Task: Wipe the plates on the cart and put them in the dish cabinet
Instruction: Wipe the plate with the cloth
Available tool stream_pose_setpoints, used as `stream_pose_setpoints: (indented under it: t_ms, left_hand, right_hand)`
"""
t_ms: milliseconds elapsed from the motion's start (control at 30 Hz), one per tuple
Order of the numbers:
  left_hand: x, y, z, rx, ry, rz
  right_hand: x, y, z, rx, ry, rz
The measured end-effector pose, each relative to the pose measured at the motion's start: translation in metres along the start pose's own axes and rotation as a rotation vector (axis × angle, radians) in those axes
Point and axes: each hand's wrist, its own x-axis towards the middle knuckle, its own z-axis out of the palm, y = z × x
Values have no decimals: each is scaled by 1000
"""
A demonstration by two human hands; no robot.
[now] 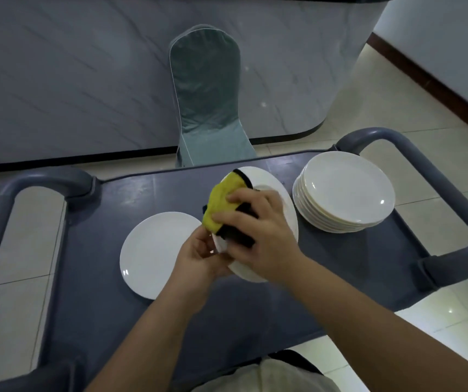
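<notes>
The left hand [198, 257] holds a white plate [285, 203] up off the cart [108, 292], tilted toward the person. Its fingers [197, 240] pinch the near rim, which leaves the face open to wiping. The right hand [258, 230] presses a bunched yellow-and-black cloth [221, 200] against that face, fingers curled over the cloth to keep it wadded. How much of the plate is wiped is hard to tell, since hand and cloth cover most of it. A single plate [153, 256] lies flat on the cart to the left, probably set apart as done. The stack of plates [346, 190] at the right end likely awaits its turn. The dish cabinet is not in view.
</notes>
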Motion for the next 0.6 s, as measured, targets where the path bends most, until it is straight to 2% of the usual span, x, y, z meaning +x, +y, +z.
stream_pose_setpoints:
  t_ms: [67, 167, 200, 233, 333, 367, 400, 500, 600]
  left_hand:
    - [-3, 1, -2, 30, 3, -8]
    - [-11, -2, -2, 120, -28, -13]
    - [-12, -1, -2, 119, -29, -12]
    - [-13, 1, -4, 98, -24, -11]
    - [-11, 6, -11, 15, -22, -19]
    - [-11, 6, -11, 1, -15, -30]
    - [-11, 7, -9, -5, -5, -46]
    - [-12, 5, -10, -33, 6, -64]
    - [-11, 13, -18, -192, 69, -85]
  right_hand:
    - [5, 15, -4, 22, -5, -15]
    - [23, 36, -14, 61, 172, 350]
    - [23, 32, -13, 45, 182, 411]
    - [19, 22, -9, 31, 160, 381]
    - [-4, -10, 7, 22, 17, 19]
    - [-1, -7, 7, 40, -24, -24]
    - [8, 1, 7, 71, -52, 24]
    - [39, 39, 7, 103, -55, 363]
    - [50, 73, -4, 150, -69, 583]
